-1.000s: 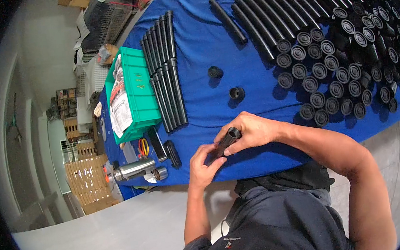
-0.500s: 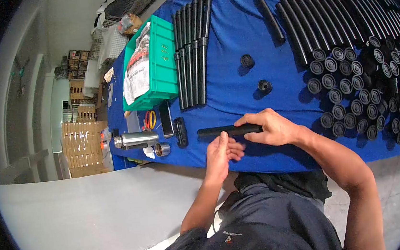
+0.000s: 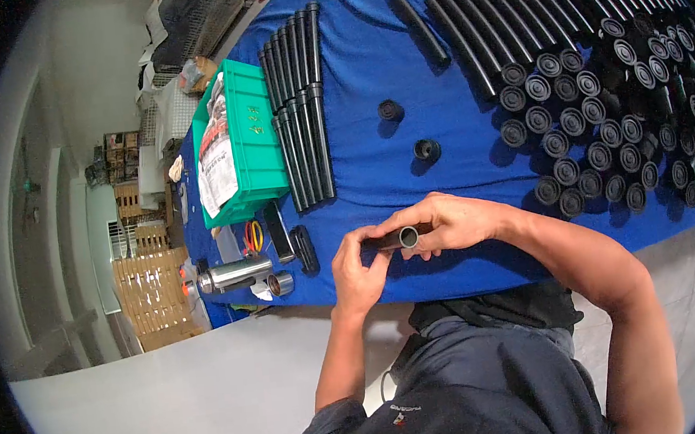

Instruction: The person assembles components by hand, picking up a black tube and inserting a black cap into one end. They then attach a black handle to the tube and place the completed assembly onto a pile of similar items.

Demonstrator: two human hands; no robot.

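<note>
A black tube point(image 3: 390, 241) is held between both my hands near the table's front edge, its round open end facing up toward me. My left hand point(image 3: 356, 273) grips the tube from the left, thumb below and fingers above. My right hand point(image 3: 463, 221) is closed around its right side; part of the tube is hidden by the fingers. Beyond the hands, two loose black caps point(image 3: 426, 151) lie on the blue cloth point(image 3: 368, 165).
Rows of black tubes point(image 3: 504, 14) and many round black caps point(image 3: 555, 143) cover the right side. Capped tubes point(image 3: 301, 150) lie beside a green crate point(image 3: 256, 155). At left are a steel flask point(image 3: 238, 274), its cup point(image 3: 281, 284), scissors point(image 3: 255, 236) and a phone point(image 3: 279, 232).
The tube has turned from lying sideways to pointing its open end at me. My left hand has gone from loose fingers beside it to gripping it. The view has shifted slightly.
</note>
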